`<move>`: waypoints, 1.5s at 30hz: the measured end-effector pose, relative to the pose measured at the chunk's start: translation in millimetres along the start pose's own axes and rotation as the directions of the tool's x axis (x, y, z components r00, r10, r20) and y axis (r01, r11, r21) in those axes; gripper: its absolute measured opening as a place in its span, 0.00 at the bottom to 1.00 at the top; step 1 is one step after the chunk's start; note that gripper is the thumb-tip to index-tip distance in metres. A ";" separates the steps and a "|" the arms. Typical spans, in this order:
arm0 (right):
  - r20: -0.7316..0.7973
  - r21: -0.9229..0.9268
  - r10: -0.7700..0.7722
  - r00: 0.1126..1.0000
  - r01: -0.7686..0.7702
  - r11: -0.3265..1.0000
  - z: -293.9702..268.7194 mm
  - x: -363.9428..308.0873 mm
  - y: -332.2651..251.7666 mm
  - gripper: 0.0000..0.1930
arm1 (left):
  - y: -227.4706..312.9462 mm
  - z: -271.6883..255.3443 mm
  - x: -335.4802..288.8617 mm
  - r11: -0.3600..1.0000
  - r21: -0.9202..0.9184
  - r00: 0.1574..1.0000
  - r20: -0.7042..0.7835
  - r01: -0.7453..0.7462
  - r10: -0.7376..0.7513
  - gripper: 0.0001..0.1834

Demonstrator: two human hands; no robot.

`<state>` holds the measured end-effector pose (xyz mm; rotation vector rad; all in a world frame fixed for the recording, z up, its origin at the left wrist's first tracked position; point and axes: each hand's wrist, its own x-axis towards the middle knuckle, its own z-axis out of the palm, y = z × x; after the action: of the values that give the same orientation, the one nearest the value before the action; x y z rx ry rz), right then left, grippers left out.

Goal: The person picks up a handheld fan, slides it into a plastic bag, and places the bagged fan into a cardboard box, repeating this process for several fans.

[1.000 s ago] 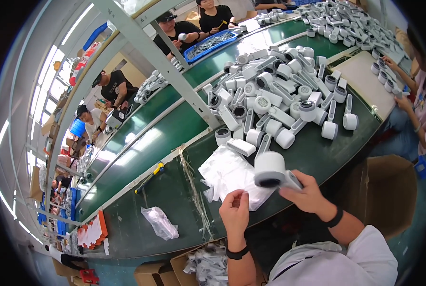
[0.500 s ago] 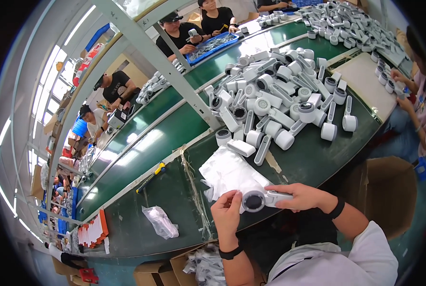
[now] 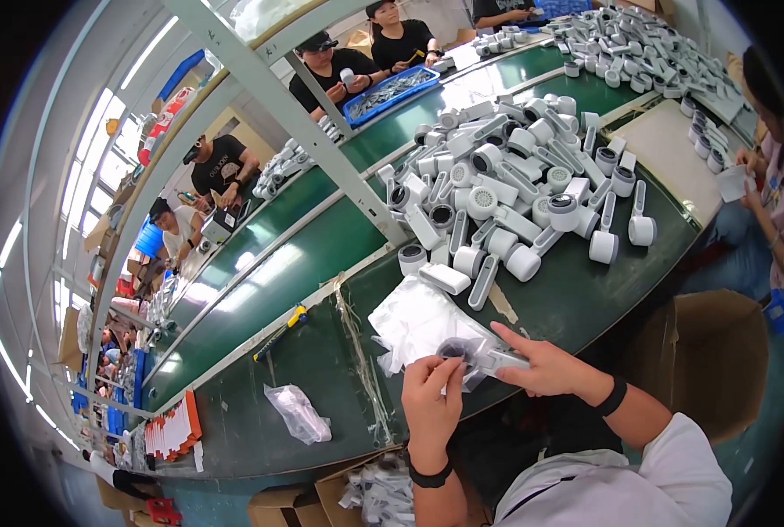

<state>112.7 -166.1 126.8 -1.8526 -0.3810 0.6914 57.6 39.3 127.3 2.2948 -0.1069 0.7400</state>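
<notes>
Device head (image 3: 455, 349), newly inside clear bag (image 3: 474, 382) at near edge of bench (image 3: 576, 285); left hand (image 3: 433, 400) pinching bag, right hand (image 3: 552, 366) clasping handle (image 3: 503, 359); bagging apparently begun.

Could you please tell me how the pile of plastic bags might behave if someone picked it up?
The pile of plastic bags would probably flop, since its left edge looks crumpled. It may be slippery, as its surface shines. It seems likely light for its spread, being apparently thin, translucent film.
</notes>
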 end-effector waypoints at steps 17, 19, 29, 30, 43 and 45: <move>-0.265 0.618 0.021 0.964 0.153 0.771 39.2 11.4 3.8 0.22 | 14.9 22.4 -30.8 0.915 -0.402 0.977 0.193 -0.010 0.095 0.06; -0.248 0.522 0.026 0.969 0.111 0.845 33.2 10.7 -1.6 0.18 | 18.9 18.4 -33.5 0.919 -0.393 0.982 0.159 -0.032 0.102 0.07; -0.396 0.495 -0.134 0.908 0.334 0.802 55.4 22.1 7.9 0.11 | 8.0 20.4 -40.9 0.669 -0.657 0.872 -0.033 0.348 -0.487 0.14; -0.404 0.498 -0.164 0.900 0.367 0.785 62.8 22.1 5.9 0.11 | 11.6 24.3 -39.4 0.512 -0.795 0.880 0.056 0.325 -0.472 0.15; -0.493 -0.042 -0.527 0.692 0.586 0.809 88.3 30.0 -5.0 0.06 | -30.7 -22.7 -74.4 -0.049 -0.962 0.812 0.252 0.267 -0.527 0.22; -0.362 0.005 -0.518 0.775 0.558 0.830 89.7 26.1 0.9 0.08 | -42.0 -35.3 -86.1 -0.018 -0.978 0.799 0.181 0.209 -0.574 0.20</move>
<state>77.1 -85.6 95.3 -1.6001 -0.5955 -0.0164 -19.3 82.4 75.9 0.7193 0.1794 0.3964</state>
